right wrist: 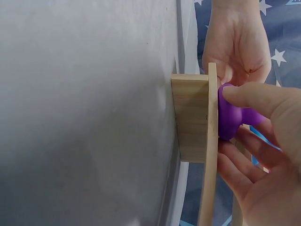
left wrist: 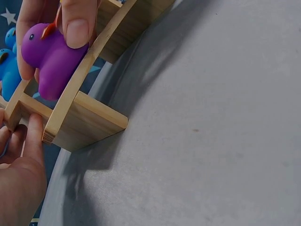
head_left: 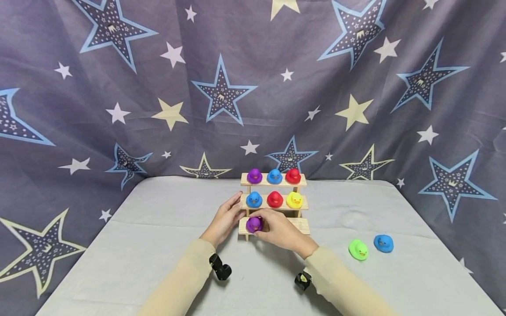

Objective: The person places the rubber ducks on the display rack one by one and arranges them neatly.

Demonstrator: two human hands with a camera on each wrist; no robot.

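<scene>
A purple rubber duck (head_left: 254, 225) sits at the left end of the lowest tier of a three-tier wooden stand (head_left: 300, 225). My right hand (head_left: 280, 231) pinches this duck between thumb and fingers. In the right wrist view, the duck's underside (right wrist: 229, 120) meets the shelf board. At the stand's left side, my left hand (head_left: 224, 220) holds the frame, with the thumb against a wooden bar and some fingertips hidden. The middle tier bears blue (head_left: 254, 199), red (head_left: 275, 199) and yellow (head_left: 294, 200) ducks. Purple (head_left: 254, 176), blue (head_left: 274, 176) and red (head_left: 293, 176) ducks line the top tier.
On the grey-covered table (head_left: 158, 245), a green duck (head_left: 358, 249) and a blue duck (head_left: 383, 243) lie to the right of the stand. A dark curtain (head_left: 253, 87) with stars hangs behind the table. Black wrist cameras are strapped at both sleeves.
</scene>
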